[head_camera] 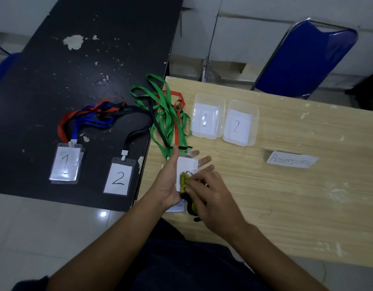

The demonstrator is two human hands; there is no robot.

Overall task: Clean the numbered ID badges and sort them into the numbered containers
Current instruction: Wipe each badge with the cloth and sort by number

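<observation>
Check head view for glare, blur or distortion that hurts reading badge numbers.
Head view: glare washes over the badge marked 1, leaving its digit faint; badge marked 2 reads clean; right hand and cloth slightly motion-blurred; wide-angle bends the wooden table edge.

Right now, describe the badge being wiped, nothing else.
The badge is a white card in a clear plastic sleeve, lying flat on the straight fingers of the left hand above the wooden table. The right hand presses a yellow-and-black cloth onto its lower half, hiding most of its number.
</observation>
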